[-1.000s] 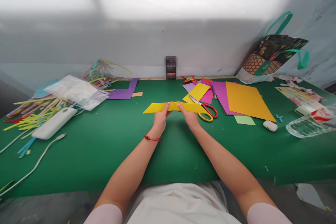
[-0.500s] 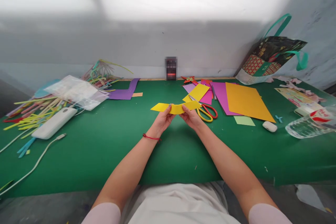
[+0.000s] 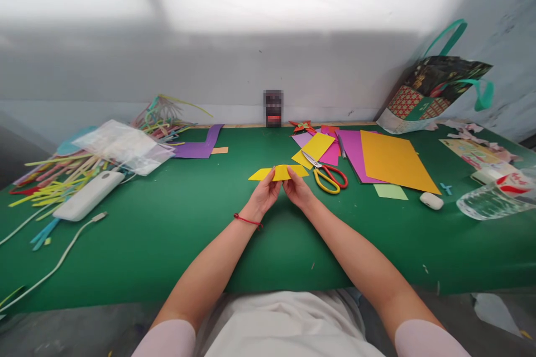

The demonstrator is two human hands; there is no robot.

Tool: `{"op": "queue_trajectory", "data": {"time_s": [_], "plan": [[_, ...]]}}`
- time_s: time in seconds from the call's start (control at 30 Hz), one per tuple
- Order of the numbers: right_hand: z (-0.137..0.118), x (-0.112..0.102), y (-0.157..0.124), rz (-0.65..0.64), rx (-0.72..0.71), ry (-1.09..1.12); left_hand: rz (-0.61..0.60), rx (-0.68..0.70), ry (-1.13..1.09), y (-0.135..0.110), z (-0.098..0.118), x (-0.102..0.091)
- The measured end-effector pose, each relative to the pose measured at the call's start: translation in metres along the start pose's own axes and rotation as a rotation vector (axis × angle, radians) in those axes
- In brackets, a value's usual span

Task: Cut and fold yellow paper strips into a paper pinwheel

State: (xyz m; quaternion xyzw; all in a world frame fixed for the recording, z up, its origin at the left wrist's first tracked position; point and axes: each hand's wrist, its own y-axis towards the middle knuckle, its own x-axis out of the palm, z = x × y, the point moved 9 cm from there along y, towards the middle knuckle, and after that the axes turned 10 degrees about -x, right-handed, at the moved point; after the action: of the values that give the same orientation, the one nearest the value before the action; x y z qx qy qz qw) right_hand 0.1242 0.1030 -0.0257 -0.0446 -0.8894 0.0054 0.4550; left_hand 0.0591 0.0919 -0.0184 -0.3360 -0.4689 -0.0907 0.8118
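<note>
A yellow paper strip, bent across its length, is held up above the green table in front of me. My left hand pinches it left of its middle, with the thumb on the near side. Close beside it, my right hand pinches the strip right of the middle. Both strip ends stick out past my fingers. To the right of my right hand lie scissors with red and yellow handles, blades resting by a yellow paper piece. Fingers behind the strip are partly hidden.
Orange paper and magenta sheets lie right, near a white earbud case and a plastic bottle. At left are a white power bank, a cable, paper strips and a plastic bag. A tote bag stands behind.
My hands have drawn closer together. The yellow strip now bends upward in the middle, its ends lower and nearer each other; its right end has moved left, off the scissors.
</note>
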Motion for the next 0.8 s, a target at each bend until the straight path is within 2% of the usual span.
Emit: {"op": "queue_trajectory", "data": {"time_s": [0.17, 0.23, 0.3, 0.37, 0.47, 0.6, 0.8], "plan": [[-0.005, -0.013, 0.005, 0.114, -0.058, -0.069, 0.012, 0.149, 0.091, 0.009, 0.016, -0.006], [-0.009, -0.02, 0.005, 0.194, -0.096, -0.112, 0.033, 0.212, 0.236, 0.01, 0.021, -0.008], [-0.011, -0.022, 0.004, 0.219, -0.121, -0.152, 0.072, 0.264, 0.41, 0.01, 0.022, -0.009], [-0.011, -0.016, 0.003, 0.169, -0.139, -0.219, 0.058, 0.289, 0.582, 0.009, 0.02, -0.005], [-0.011, -0.004, 0.0, 0.062, -0.145, -0.342, -0.035, 0.257, 0.733, 0.008, 0.011, 0.004], [-0.014, 0.004, -0.004, -0.016, -0.11, -0.448, -0.094, 0.199, 0.767, 0.006, 0.008, 0.009], [-0.021, 0.012, -0.006, -0.209, -0.086, -0.604, -0.182, 0.144, 0.813, 0.003, 0.004, 0.017]]}}
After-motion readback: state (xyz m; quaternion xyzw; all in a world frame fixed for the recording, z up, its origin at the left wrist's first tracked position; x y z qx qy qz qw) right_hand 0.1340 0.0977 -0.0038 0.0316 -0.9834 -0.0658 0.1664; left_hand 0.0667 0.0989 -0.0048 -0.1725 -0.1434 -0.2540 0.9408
